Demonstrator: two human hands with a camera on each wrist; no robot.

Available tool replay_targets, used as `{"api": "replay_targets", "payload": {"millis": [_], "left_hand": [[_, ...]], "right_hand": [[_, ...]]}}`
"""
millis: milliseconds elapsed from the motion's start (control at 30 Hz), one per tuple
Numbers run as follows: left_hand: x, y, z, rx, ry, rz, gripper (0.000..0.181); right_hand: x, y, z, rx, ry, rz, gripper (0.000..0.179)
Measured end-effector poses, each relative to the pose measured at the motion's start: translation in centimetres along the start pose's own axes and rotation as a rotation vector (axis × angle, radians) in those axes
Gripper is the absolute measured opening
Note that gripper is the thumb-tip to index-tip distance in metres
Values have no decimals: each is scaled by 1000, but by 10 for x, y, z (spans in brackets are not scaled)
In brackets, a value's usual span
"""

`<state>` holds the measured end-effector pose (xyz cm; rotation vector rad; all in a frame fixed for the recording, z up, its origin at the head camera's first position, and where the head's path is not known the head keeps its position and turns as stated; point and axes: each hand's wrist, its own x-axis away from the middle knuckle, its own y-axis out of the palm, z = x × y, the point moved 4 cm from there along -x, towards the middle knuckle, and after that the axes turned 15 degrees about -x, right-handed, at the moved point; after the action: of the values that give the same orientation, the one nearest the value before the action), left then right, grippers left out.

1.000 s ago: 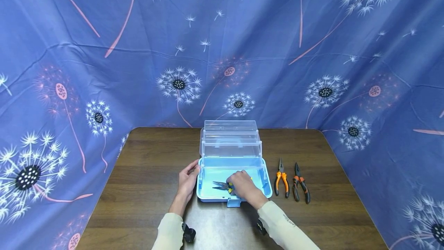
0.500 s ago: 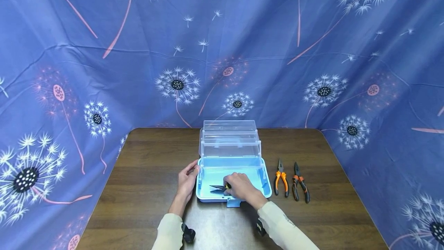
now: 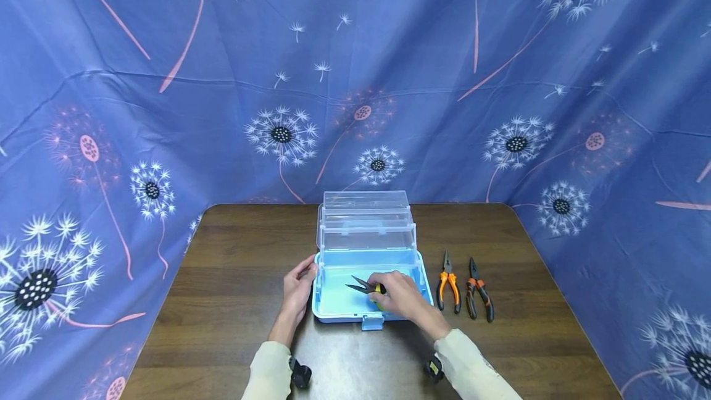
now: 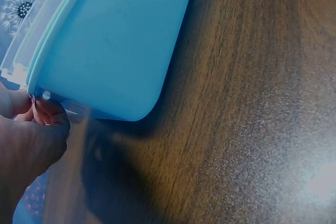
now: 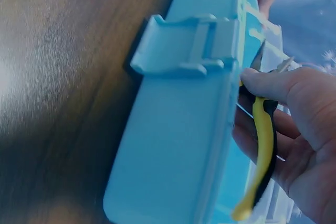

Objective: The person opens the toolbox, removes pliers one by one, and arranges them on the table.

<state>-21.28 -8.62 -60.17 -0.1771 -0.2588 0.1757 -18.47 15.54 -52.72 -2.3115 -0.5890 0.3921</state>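
A light blue toolbox (image 3: pixel 341 307) stands on the table with its clear lid (image 3: pixel 363 200) raised at the back. My left hand (image 3: pixel 298 289) pinches the box's rim at the rear left corner, thumb and fingers meeting there in the left wrist view. Over the inside of the box, my right hand (image 3: pixel 397 294) grips needle-nose pliers (image 3: pixel 363 286) whose dark jaws are spread and point left. Their yellow and black handle (image 5: pixel 264 140) shows in the right wrist view, with the thumb pressed near the pivot. The far handle is largely hidden by the hand.
Right of the box lie orange-handled needle-nose pliers (image 3: pixel 448 283) and a second pair with black and orange grips (image 3: pixel 478 292). A latch (image 3: pixel 372 323) hangs at the box's front. A blue dandelion-print curtain (image 3: pixel 222 141) rises behind the wooden table (image 3: pixel 239 264).
My right hand has lifted the yellow-handled pliers from the box floor and shifted slightly right with them; their tips now point more up-left. The left hand keeps its place on the rim.
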Motion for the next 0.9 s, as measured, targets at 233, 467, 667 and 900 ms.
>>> {"api": "replay_targets", "payload": {"millis": [233, 467, 667, 900], "left_hand": [[0, -1, 0, 0, 2, 0, 36], [0, -1, 0, -6, 2, 2, 35], [-1, 0, 0, 5, 19, -1, 35], [-1, 0, 0, 0, 8, 0, 35]], "right_hand": [[10, -22, 5, -90, 34, 94, 9], [18, -46, 14, -243, 78, 277, 13], [29, -70, 27, -354, 205, 433, 24], [44, -92, 48, -542, 283, 492, 31]]}}
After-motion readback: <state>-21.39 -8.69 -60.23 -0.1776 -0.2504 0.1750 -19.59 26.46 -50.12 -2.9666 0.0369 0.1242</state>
